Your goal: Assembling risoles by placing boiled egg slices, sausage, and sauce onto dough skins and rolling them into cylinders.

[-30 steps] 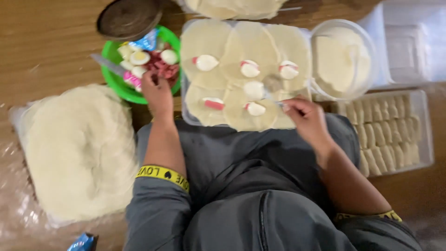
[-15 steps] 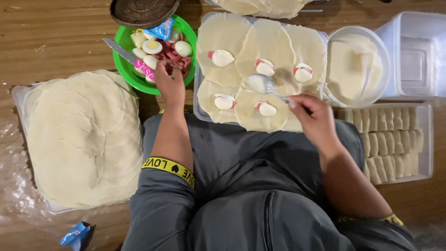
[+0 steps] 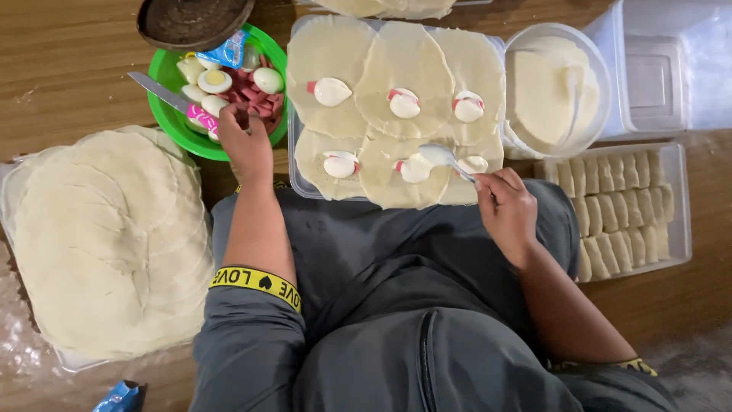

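Observation:
My left hand (image 3: 245, 142) reaches into the green bowl (image 3: 169, 114) of halved boiled eggs and pink sausage pieces, fingers closed on something at its rim; what it grips is hidden. A knife (image 3: 158, 91) lies across that bowl. My right hand (image 3: 507, 211) holds a spoon (image 3: 444, 158) loaded with white sauce over the front row of round wrappers (image 3: 404, 69) laid on a clear tray (image 3: 296, 181). Each wrapper carries an egg piece with sausage and sauce.
A clear bowl of white sauce (image 3: 553, 95) stands right of the tray. A tray of finished rolls (image 3: 621, 202) sits at the right, empty clear containers (image 3: 659, 69) behind it. A big stack of wrappers (image 3: 99, 236) lies at the left. A dark lid (image 3: 194, 19) is at the top.
The view shifted so everything sits lower and rightward. My left hand stays at the green bowl. The spoon in my right hand has moved a little over the front wrappers.

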